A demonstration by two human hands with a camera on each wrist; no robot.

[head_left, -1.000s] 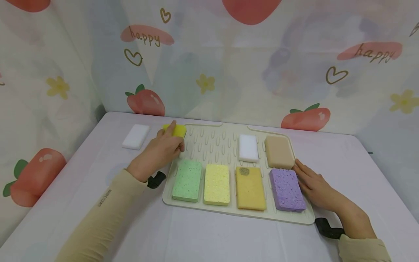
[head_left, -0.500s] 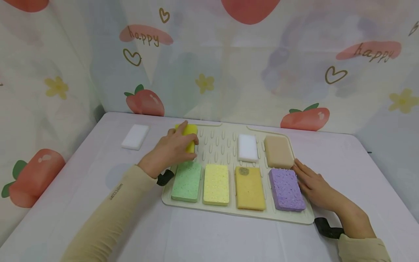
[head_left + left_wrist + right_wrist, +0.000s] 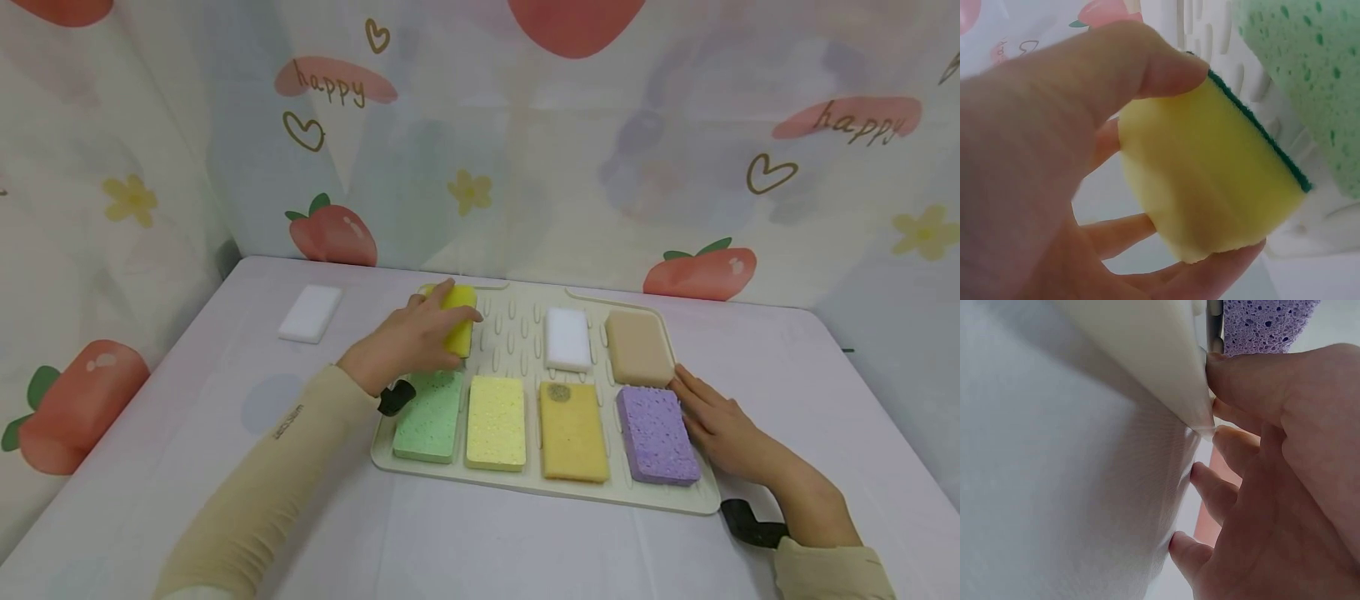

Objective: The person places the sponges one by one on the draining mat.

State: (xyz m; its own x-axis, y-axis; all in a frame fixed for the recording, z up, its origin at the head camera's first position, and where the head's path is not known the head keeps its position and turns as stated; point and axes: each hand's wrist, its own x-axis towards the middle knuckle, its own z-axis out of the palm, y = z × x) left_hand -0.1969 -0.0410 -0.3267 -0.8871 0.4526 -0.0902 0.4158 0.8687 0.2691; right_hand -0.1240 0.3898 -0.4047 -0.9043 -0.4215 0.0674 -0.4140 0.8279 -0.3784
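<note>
In my left hand (image 3: 408, 337) I grip a yellow scouring sponge (image 3: 1222, 169) with a thin dark green layer, thumb on one side and fingers on the other. It is over the back left part of a cream ridged tray (image 3: 517, 489), partly hidden by the hand. My right hand (image 3: 723, 429) rests at the tray's right edge, fingers extended; the right wrist view shows the thumb touching the tray rim. Beside it lie a purple sponge (image 3: 658, 435) and a tan sponge (image 3: 640, 347).
Across the tray's front row lie a green sponge (image 3: 427, 421), a pale yellow sponge (image 3: 496, 423) and a golden yellow sponge (image 3: 573, 437). A white block (image 3: 567, 339) sits in the back row. Another white block (image 3: 310, 313) lies on the table left of the tray.
My left hand has carried the yellow scouring sponge rightward, from the tray's back left corner further in over the tray. My right hand has stayed at the tray's edge.
</note>
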